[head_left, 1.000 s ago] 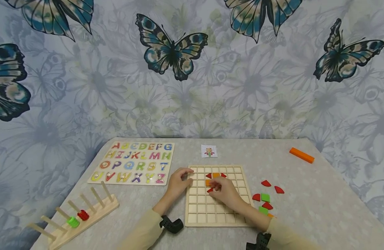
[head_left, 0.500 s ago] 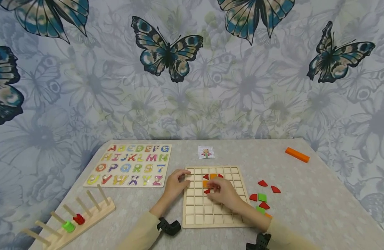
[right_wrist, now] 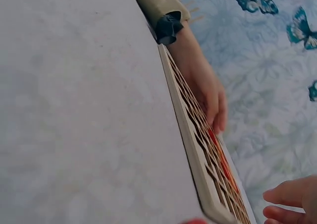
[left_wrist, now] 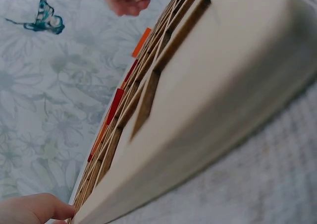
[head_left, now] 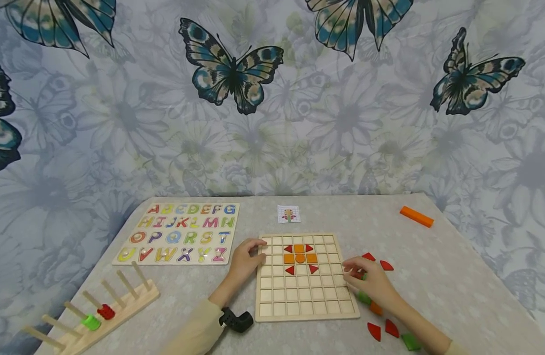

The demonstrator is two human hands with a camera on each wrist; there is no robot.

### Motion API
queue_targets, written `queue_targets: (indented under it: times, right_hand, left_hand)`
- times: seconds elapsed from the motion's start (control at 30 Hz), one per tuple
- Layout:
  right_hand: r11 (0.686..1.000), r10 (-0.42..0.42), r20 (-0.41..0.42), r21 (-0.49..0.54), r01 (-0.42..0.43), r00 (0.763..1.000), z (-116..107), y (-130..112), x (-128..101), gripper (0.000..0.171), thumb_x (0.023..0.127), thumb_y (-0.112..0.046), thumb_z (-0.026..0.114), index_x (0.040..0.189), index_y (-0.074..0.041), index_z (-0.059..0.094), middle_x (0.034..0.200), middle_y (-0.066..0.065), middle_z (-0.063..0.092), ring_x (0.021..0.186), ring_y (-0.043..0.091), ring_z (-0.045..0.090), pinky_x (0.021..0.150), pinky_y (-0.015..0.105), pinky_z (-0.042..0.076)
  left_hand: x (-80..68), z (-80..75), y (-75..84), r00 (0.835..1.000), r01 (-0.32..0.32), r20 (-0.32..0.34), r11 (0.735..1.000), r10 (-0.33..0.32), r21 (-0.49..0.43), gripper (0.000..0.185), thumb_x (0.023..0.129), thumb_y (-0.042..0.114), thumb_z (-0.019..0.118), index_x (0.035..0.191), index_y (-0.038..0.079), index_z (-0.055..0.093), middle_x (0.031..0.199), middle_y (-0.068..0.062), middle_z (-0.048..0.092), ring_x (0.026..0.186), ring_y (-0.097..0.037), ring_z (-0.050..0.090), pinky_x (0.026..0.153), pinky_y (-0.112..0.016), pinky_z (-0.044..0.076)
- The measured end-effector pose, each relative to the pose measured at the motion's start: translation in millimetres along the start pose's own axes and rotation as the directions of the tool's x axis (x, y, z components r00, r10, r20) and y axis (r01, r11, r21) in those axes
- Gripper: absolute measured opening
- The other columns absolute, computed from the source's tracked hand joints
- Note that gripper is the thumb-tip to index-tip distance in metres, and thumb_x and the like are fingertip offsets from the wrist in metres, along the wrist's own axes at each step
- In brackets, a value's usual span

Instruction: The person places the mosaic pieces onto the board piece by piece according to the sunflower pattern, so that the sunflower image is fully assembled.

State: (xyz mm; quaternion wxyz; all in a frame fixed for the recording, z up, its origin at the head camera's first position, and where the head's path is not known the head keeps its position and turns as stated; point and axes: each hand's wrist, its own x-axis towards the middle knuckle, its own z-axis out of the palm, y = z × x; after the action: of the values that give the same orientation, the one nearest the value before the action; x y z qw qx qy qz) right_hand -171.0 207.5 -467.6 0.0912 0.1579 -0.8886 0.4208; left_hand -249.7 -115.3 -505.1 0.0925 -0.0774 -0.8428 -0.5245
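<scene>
A wooden grid board lies on the table before me. Orange squares, an orange disc and red triangles form a pattern in its upper middle cells. At the board's left edge, the fingertips and thumb of my left hand touch the rim with a gap between them. My right hand hovers by the right edge, fingers loosely bent, with nothing visible between them. It partly covers loose green pieces and an orange piece.
Loose red pieces and a green square lie at the right. A pattern card sits behind the board. Further left are an alphabet board and a peg stand; an orange bar lies far right.
My right hand has left the pattern and moved right, over the loose pieces. The orange disc, the right orange square and a lower red triangle show where it was. The left hand stays.
</scene>
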Motion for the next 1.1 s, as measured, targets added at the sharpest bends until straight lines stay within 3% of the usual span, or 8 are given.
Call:
queue_targets:
  times: [0.2, 0.43, 0.6, 0.77, 0.9, 1.0, 1.1]
  right_hand:
    - [0.987, 0.160, 0.025, -0.026, -0.159, 0.987, -26, 5, -27, 0.026, 0.077, -0.009, 0.076, 0.102, -0.006, 0.068, 0.083, -0.001, 0.066, 0.073, -0.001, 0.052, 0.067, 0.020, 0.047]
    - [0.963, 0.253, 0.103, -0.126, -0.240, 0.962, -40, 9, -59, 0.043, 0.070, -0.021, 0.082, 0.107, -0.009, 0.066, 0.090, -0.004, 0.067, 0.076, -0.002, 0.053, 0.067, 0.018, 0.048]
    - [0.950, 0.299, 0.097, -0.126, -0.286, 0.949, -37, 14, -65, 0.046, 0.070, -0.015, 0.082, 0.112, -0.007, 0.064, 0.096, 0.001, 0.068, 0.076, -0.002, 0.055, 0.068, 0.016, 0.051]
    - [0.913, 0.395, 0.036, -0.123, -0.388, 0.918, -35, 12, -62, 0.048, 0.070, -0.013, 0.081, 0.115, -0.009, 0.064, 0.103, 0.002, 0.068, 0.079, 0.002, 0.055, 0.074, 0.016, 0.051]
    - [0.923, 0.360, -0.044, -0.129, -0.363, 0.932, -33, 8, -58, 0.045, 0.072, -0.013, 0.080, 0.114, -0.012, 0.065, 0.103, -0.001, 0.068, 0.081, 0.000, 0.054, 0.074, 0.014, 0.049]
    - [0.963, 0.231, -0.087, -0.120, -0.240, 0.969, -29, 5, -51, 0.043, 0.070, -0.010, 0.081, 0.111, -0.010, 0.066, 0.098, -0.002, 0.068, 0.080, -0.001, 0.055, 0.072, 0.016, 0.050]
    - [0.994, 0.057, -0.078, -0.086, -0.064, 0.995, -20, 4, -38, 0.044, 0.068, -0.006, 0.082, 0.109, -0.007, 0.067, 0.094, -0.001, 0.069, 0.079, 0.000, 0.057, 0.069, 0.020, 0.053]
  left_hand:
    - [-2.5, -1.5, -3.6, 1.000, 0.003, 0.004, 1.000, -0.003, 0.003, 0.029, 0.075, 0.000, 0.069, 0.102, 0.009, 0.071, 0.109, -0.007, 0.067, 0.105, -0.021, 0.060, 0.094, -0.034, 0.048]
    - [-1.5, 1.3, -2.3, 0.999, -0.037, 0.004, 0.999, 0.037, 0.001, 0.028, 0.074, 0.000, 0.070, 0.101, 0.008, 0.071, 0.107, -0.007, 0.067, 0.104, -0.022, 0.061, 0.090, -0.031, 0.047]
    - [-0.9, 1.1, -2.1, 1.000, -0.031, 0.004, 1.000, 0.031, 0.004, 0.028, 0.074, 0.000, 0.070, 0.101, 0.007, 0.071, 0.108, -0.006, 0.067, 0.105, -0.021, 0.061, 0.090, -0.030, 0.047]
    - [-1.6, 0.9, -3.6, 0.999, -0.053, -0.010, 0.999, 0.053, 0.013, 0.028, 0.073, -0.001, 0.070, 0.100, 0.008, 0.071, 0.106, -0.007, 0.068, 0.103, -0.022, 0.061, 0.089, -0.030, 0.048]
    - [-2.1, -0.1, -3.1, 0.998, -0.058, -0.008, 0.998, 0.058, 0.005, 0.028, 0.073, -0.001, 0.070, 0.100, 0.008, 0.071, 0.105, -0.008, 0.068, 0.102, -0.023, 0.061, 0.089, -0.030, 0.048]
    - [-1.2, -0.7, -2.3, 0.998, -0.059, -0.002, 0.998, 0.059, 0.005, 0.027, 0.074, -0.001, 0.070, 0.101, 0.008, 0.071, 0.106, -0.008, 0.068, 0.103, -0.024, 0.061, 0.090, -0.031, 0.049]
    - [-0.8, -1.0, -2.1, 0.999, -0.047, 0.000, 0.999, 0.047, 0.000, 0.028, 0.075, 0.000, 0.069, 0.101, 0.008, 0.071, 0.107, -0.008, 0.067, 0.104, -0.023, 0.061, 0.091, -0.033, 0.049]
